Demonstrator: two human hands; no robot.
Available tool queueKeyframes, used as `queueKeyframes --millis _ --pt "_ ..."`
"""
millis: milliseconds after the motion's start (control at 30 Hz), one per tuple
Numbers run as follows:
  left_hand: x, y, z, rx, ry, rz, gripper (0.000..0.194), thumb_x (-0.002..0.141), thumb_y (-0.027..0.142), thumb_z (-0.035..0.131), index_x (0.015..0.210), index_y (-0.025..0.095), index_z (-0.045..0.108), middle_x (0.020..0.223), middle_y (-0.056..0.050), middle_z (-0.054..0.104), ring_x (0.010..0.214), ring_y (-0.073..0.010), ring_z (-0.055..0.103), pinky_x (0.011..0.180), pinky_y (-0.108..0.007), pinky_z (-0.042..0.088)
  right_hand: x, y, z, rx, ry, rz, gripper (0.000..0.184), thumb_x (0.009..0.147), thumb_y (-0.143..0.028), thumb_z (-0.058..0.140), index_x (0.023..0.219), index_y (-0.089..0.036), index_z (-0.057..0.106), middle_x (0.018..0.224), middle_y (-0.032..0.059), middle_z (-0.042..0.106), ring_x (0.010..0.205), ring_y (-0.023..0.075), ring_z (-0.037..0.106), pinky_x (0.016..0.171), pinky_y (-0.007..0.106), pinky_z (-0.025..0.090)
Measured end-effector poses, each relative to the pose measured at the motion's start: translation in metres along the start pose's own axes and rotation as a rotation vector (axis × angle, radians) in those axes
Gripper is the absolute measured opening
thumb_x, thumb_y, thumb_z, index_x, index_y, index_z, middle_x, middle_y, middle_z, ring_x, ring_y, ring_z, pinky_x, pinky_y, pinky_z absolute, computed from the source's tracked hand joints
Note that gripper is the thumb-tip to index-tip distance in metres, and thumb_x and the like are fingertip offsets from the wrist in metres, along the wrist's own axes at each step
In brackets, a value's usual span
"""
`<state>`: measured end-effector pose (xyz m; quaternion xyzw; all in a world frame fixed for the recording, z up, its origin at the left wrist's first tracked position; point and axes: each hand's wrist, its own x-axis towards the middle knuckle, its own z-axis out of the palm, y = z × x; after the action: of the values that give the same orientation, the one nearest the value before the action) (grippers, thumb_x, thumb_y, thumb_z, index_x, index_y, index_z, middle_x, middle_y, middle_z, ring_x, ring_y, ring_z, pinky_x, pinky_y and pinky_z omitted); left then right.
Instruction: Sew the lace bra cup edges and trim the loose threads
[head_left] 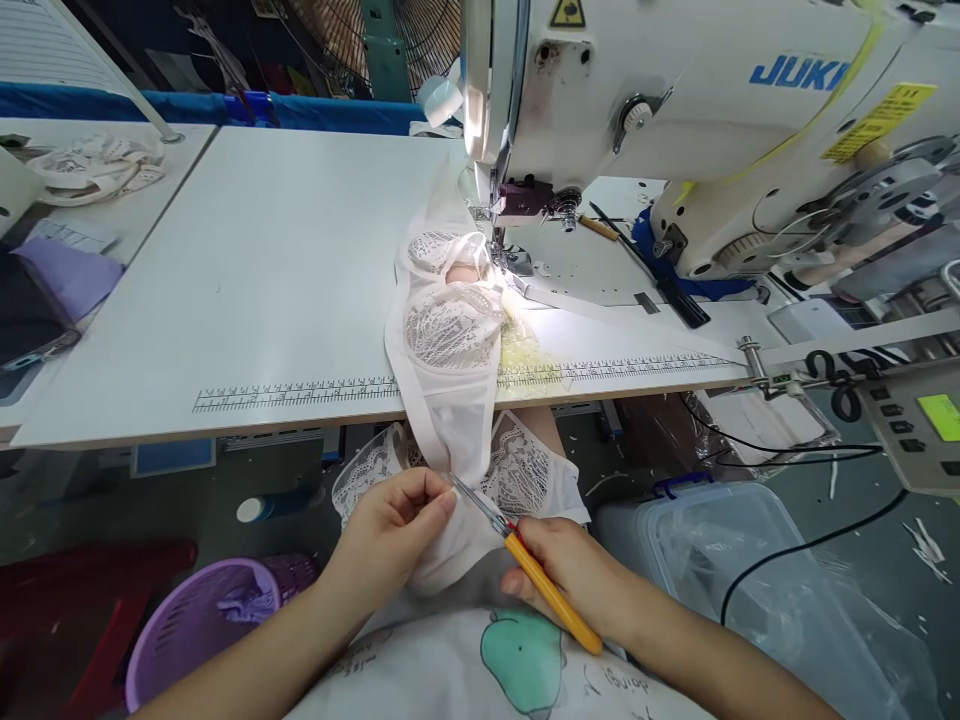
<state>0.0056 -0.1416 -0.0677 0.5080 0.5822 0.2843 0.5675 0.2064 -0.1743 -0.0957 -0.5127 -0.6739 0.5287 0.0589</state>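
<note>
A white lace bra [454, 325] lies on the sewing table below the machine's needle area. Its lower end hangs over the front edge toward my lap. My left hand [394, 525] is closed, thumb and forefinger pinching the bra's hanging edge. In my right hand [562, 565] are orange-handled thread snips [551, 590], with the narrow metal tip pointing up and left, close to the left fingertips. Whether the tip touches the fabric I cannot tell. More white lace fabric [525, 470] drapes over my lap beneath the table edge.
A JUKI sewing machine [675, 90] stands at the upper right, its lamp lit. A printed ruler [300, 393] runs along the table front. A black-handled tool [679, 300] lies right of the needle. Below are a purple basket [169, 620] and a clear plastic bin [720, 520].
</note>
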Motion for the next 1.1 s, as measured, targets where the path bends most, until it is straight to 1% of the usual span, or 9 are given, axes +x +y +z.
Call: queueKeyframes --millis 167,233,367,500,600,700,800,933,1100 --pt "-0.011 -0.012 0.000 0.195 -0.241 0.360 0.014 0.084 0.022 0.049 0.074 0.019 0.060 0.066 0.001 0.058 0.059 -0.0107 0.052 0.055 -0.019 0.042 -0.008 0.005 -0.006 0.042 0.280 -0.220 0.047 0.081 -0.061 0.048 0.064 -0.024 0.026 0.056 -0.0050 0.035 0.050 0.0100 0.029 0.047 0.024 0.024" --pt "-0.015 -0.015 0.003 0.208 -0.347 0.441 0.009 0.084 0.019 0.049 0.087 0.021 0.058 0.071 0.002 0.058 0.061 -0.0106 0.053 0.054 -0.018 0.042 -0.009 0.001 -0.008 0.099 0.314 -0.339 0.043 0.080 -0.055 0.052 0.065 -0.023 0.027 0.059 -0.0047 0.036 0.052 0.0106 0.033 0.048 0.024 0.027" --pt "-0.019 -0.015 0.008 0.123 -0.497 0.320 0.003 0.084 0.023 0.050 0.083 0.021 0.049 0.071 0.003 0.051 0.059 -0.0102 0.048 0.050 -0.018 0.040 -0.005 -0.005 0.000 0.174 0.230 -0.507 0.031 0.074 -0.030 0.054 0.064 -0.023 0.026 0.058 -0.0058 0.033 0.052 0.0097 0.035 0.049 0.022 0.030" --pt "-0.018 -0.010 0.008 0.083 -0.553 0.280 0.006 0.085 0.027 0.049 0.084 0.020 0.049 0.074 0.002 0.053 0.062 -0.0113 0.051 0.055 -0.020 0.043 0.000 -0.005 0.007 0.116 0.216 -0.519 0.030 0.068 -0.019 0.051 0.063 -0.023 0.022 0.056 -0.0068 0.029 0.049 0.0085 0.030 0.047 0.022 0.025" --pt "-0.012 -0.009 0.001 0.316 -0.557 0.422 0.008 0.088 0.024 0.045 0.085 0.020 0.051 0.075 0.001 0.060 0.062 -0.0122 0.054 0.057 -0.021 0.042 -0.002 -0.005 0.000 0.019 0.280 -0.551 0.030 0.066 -0.017 0.049 0.063 -0.023 0.020 0.056 -0.0071 0.026 0.049 0.0089 0.025 0.045 0.022 0.021" --pt "-0.002 -0.015 -0.015 0.692 -0.484 0.629 0.021 0.091 0.017 0.036 0.089 0.019 0.056 0.078 -0.003 0.065 0.069 -0.0170 0.058 0.065 -0.027 0.043 -0.007 -0.003 -0.014 -0.075 0.358 -0.575 0.029 0.067 -0.014 0.049 0.063 -0.023 0.021 0.055 -0.0069 0.028 0.049 0.0093 0.026 0.045 0.022 0.021" --pt "0.008 -0.027 -0.036 0.934 -0.396 0.736 0.029 0.090 0.012 0.030 0.086 0.017 0.059 0.077 -0.005 0.065 0.071 -0.0202 0.057 0.071 -0.033 0.042 -0.015 0.005 -0.029 -0.172 0.446 -0.543 0.024 0.069 -0.015 0.049 0.061 -0.023 0.028 0.055 -0.0056 0.034 0.049 0.0105 0.032 0.046 0.023 0.025" --pt "0.014 -0.035 -0.057 0.998 -0.288 0.641 0.031 0.096 0.022 0.031 0.086 0.019 0.060 0.080 -0.004 0.065 0.076 -0.0203 0.056 0.074 -0.033 0.040 -0.023 0.018 -0.040 -0.287 0.528 -0.489 0.016 0.073 -0.015 0.048 0.063 -0.023 0.039 0.055 -0.0041 0.039 0.049 0.0115 0.036 0.046 0.023 0.029" --pt "0.014 -0.029 -0.062 0.889 -0.330 0.526 0.028 0.095 0.030 0.036 0.084 0.021 0.060 0.077 0.000 0.065 0.073 -0.0176 0.057 0.067 -0.029 0.039 -0.023 0.026 -0.044 -0.359 0.586 -0.445 0.011 0.074 -0.016 0.048 0.066 -0.022 0.044 0.055 -0.0043 0.040 0.047 0.0111 0.036 0.044 0.023 0.029"
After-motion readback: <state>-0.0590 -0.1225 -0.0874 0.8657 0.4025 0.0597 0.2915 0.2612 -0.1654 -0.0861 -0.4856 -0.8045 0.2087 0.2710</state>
